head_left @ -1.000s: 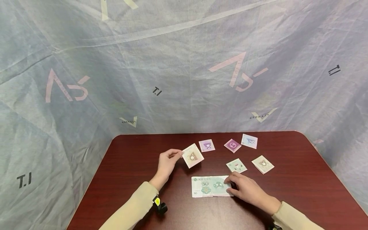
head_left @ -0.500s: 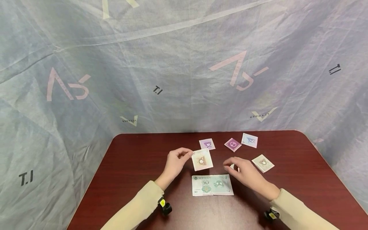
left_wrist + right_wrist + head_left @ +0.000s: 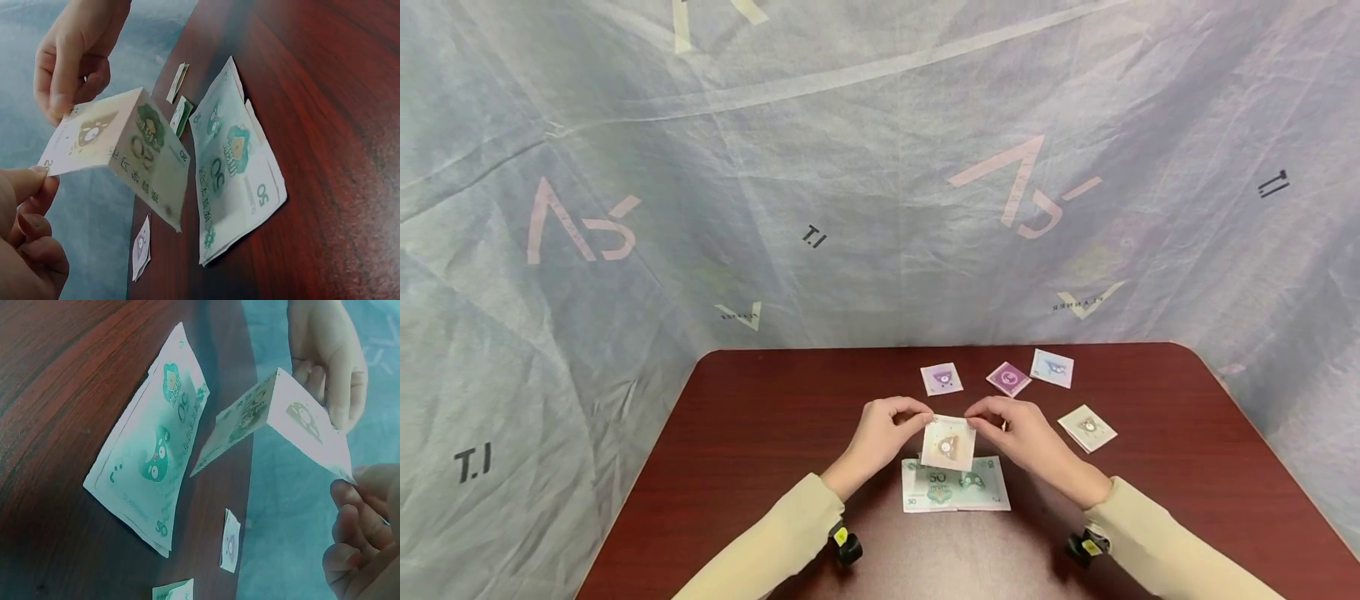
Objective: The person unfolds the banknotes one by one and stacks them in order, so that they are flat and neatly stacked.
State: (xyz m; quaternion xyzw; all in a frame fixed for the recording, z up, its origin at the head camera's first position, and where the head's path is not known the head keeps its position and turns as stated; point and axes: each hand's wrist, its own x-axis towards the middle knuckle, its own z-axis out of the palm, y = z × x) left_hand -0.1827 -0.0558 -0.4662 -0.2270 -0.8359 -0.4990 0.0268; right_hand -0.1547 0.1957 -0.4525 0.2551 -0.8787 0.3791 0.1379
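A brownish play banknote (image 3: 947, 440), half unfolded along its middle crease, hangs above the table. My left hand (image 3: 883, 429) pinches its upper left corner between thumb and fingers. At the upper right corner my right hand (image 3: 1026, 437) pinches it too. In the left wrist view one half of the banknote (image 3: 150, 159) slopes down from the crease. Beneath it lie flat green 50 notes (image 3: 955, 493), stacked slightly out of line, touched by neither hand. A folded green note (image 3: 181, 117) lies behind my right hand, hidden in the head view.
Farther back lie a folded lilac note (image 3: 942, 379), a magenta one (image 3: 1008, 379) and a pale blue one (image 3: 1052, 368). A folded beige note (image 3: 1087, 428) is right of my right hand. A grey printed cloth (image 3: 880, 208) hangs behind the dark red table (image 3: 760, 400).
My left hand has carried the brownish banknote right and nearer, over the green notes. My right hand has left the green notes, moved left, and taken the banknote's other corner.
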